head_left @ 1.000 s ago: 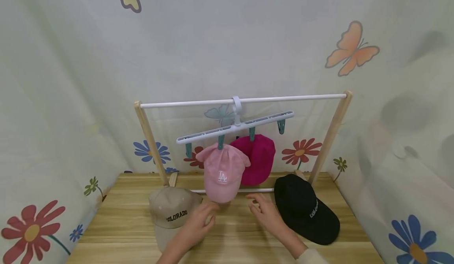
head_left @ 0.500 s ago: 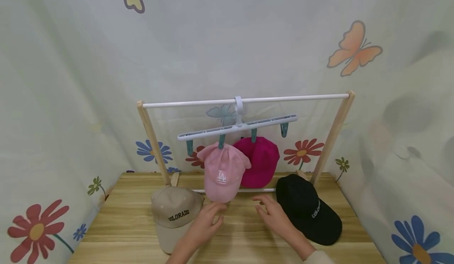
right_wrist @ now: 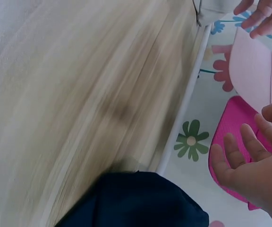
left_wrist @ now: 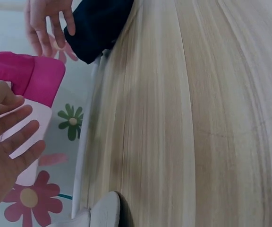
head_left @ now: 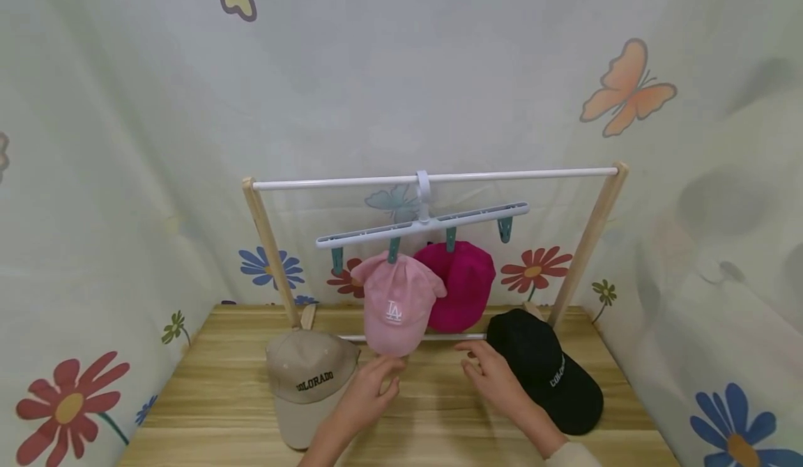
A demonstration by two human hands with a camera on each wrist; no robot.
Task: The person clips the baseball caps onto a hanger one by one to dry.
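Head view: light-pink cap (head_left: 399, 300) just beyond the relaxed, loosely extended left hand (head_left: 373, 387)

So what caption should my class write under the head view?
A pale pink cap and a magenta cap hang from a hanger, a person's fingers between a tan cap and a black cap.

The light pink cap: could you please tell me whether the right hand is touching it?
Apart: in the head view, bare wooden table shows between the right hand and the light pink cap.
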